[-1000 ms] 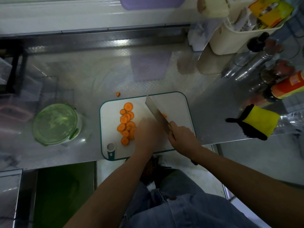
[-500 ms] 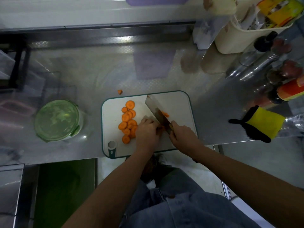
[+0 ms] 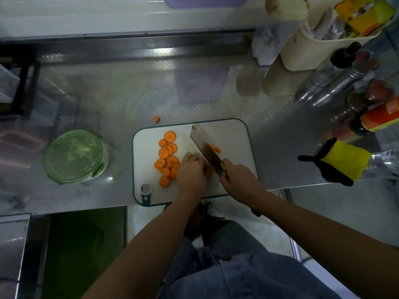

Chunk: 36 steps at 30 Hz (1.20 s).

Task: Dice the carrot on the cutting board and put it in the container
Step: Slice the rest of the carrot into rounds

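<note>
A white cutting board (image 3: 233, 137) with a teal rim lies at the counter's front edge. Several orange carrot rounds (image 3: 167, 157) are piled on its left half, and a few cut carrot bits (image 3: 214, 148) lie to the right of the blade. My right hand (image 3: 237, 176) grips the handle of a cleaver (image 3: 203, 145), whose blade slants across the board. My left hand (image 3: 191, 172), fingers curled, holds down carrot pieces right beside the blade; those pieces are mostly hidden. A round container (image 3: 74, 156) with a green lid stands left of the board.
One carrot scrap (image 3: 157, 120) lies on the steel counter (image 3: 129, 93) behind the board. A yellow and black glove (image 3: 339, 161) rests at the right front edge. Bottles (image 3: 377, 117) and a cream basket (image 3: 319, 48) crowd the back right corner.
My left hand has shifted right, up against the blade, and now presses on carrot pieces. The cleaver has come down closer to the board, with cut bits showing at its right side.
</note>
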{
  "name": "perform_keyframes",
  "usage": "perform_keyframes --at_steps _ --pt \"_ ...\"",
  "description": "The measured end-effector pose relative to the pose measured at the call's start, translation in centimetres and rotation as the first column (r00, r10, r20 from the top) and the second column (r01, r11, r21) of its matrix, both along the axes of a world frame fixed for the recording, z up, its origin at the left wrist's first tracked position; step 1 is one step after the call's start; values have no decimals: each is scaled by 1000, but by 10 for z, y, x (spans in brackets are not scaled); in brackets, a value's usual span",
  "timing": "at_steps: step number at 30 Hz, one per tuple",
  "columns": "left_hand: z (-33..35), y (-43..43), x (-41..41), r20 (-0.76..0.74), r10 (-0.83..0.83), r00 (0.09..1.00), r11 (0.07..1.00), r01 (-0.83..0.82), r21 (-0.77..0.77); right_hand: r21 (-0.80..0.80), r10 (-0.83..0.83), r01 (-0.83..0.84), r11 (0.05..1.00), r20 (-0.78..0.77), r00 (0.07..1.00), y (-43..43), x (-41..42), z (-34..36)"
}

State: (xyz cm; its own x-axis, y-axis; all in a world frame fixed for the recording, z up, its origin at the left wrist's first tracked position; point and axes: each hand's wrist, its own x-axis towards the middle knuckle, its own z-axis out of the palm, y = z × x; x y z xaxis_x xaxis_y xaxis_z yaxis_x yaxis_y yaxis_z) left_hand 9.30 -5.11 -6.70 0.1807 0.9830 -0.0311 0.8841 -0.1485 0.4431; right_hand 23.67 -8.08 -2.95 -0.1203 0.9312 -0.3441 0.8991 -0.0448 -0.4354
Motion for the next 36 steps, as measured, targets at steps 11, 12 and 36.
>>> perform_keyframes --at_steps 11,12,36 --pt "5 -1 1 -59 -7 998 999 5 -32 22 -33 33 999 2 999 4 -4 -11" --pt "5 -1 -1 -63 -17 998 1000 15 -21 27 -34 35 999 -9 999 5 -3 -11" --pt "14 -2 0 -149 -63 987 998 59 -30 27 8 -8 1000 3 1000 1 -5 -15"
